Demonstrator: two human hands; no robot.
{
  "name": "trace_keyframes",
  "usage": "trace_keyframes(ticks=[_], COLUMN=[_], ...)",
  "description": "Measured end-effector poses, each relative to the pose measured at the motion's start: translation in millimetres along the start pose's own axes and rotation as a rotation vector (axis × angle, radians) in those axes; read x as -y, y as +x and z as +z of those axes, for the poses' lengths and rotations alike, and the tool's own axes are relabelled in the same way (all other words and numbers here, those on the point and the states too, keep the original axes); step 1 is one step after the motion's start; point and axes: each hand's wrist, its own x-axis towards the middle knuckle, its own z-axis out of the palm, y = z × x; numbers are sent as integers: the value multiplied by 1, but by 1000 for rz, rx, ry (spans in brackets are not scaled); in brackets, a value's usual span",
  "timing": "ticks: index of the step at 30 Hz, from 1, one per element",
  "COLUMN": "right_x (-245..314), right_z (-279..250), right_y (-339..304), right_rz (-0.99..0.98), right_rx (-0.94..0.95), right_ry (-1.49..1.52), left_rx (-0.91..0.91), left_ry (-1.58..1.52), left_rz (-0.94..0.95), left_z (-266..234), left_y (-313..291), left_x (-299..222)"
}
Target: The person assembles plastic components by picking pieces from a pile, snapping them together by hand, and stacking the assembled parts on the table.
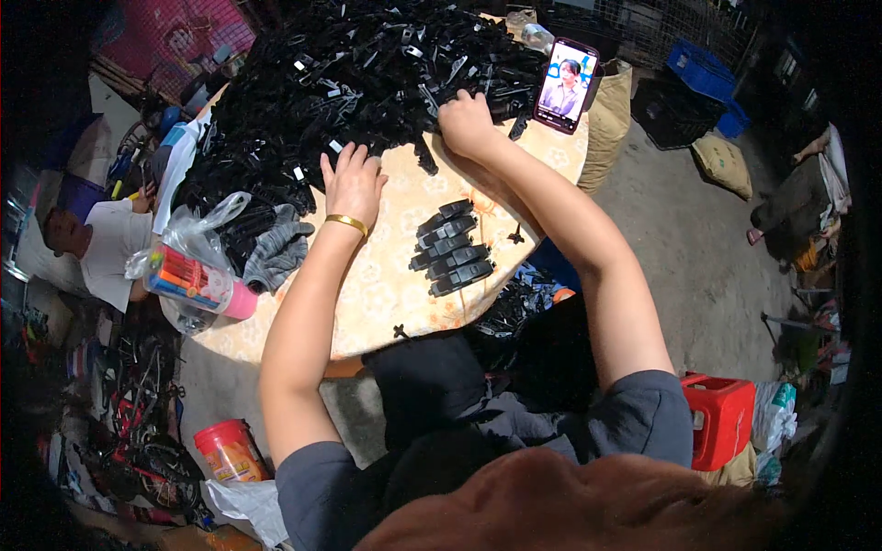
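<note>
A large heap of black plastic parts with a few white and grey bits covers the far side of a round table. My left hand lies at the heap's near edge, fingers stretched and slightly spread, holding nothing that shows. Farther right, my right hand reaches into the heap with its fingers curled; whatever they grip is hidden. Several black plastic parts lie in a neat row on the patterned cloth in front of me. One loose black part sits between my hands.
A propped-up phone stands at the table's right. On the left are a grey glove and a clear container of coloured pens. A person in a white shirt is beyond it. A red crate and red bucket stand below.
</note>
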Motion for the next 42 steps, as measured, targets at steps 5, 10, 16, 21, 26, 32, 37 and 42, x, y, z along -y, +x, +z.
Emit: trace_keyframes(ticks=[5, 10, 16, 21, 26, 32, 37, 42], right_x=[3, -2, -9, -12, -4, -2, -7, -13], right_z=[-18, -28, -41, -51, -59, -61, -64, -63], right_y=[-35, -68, -86, -90, -92, -92, -91, -88], right_rz=[-191, -246, -216, -303, -281, -139, -209, -274], right_rx=[-45, -48, -260, -132, -66, 145, 193, 163], right_ry=[258, 526, 429, 478, 544, 966, 906, 805], left_rx=[-201, -217, -235, -68, -179, 11, 110, 81], left_ry=[-212, -378, -548, -422, -311, -597, -721, -578], left_rz=[89, 118, 14, -68, 180, 282, 146, 59], left_z=[-7, -22, -21, -25, -28, -36, -37, -27], left_y=[-8, -13, -14, -17, -18, -26, -23, -26], left_x=[-2, -19, -10, -10, -16, -31, -35, -29])
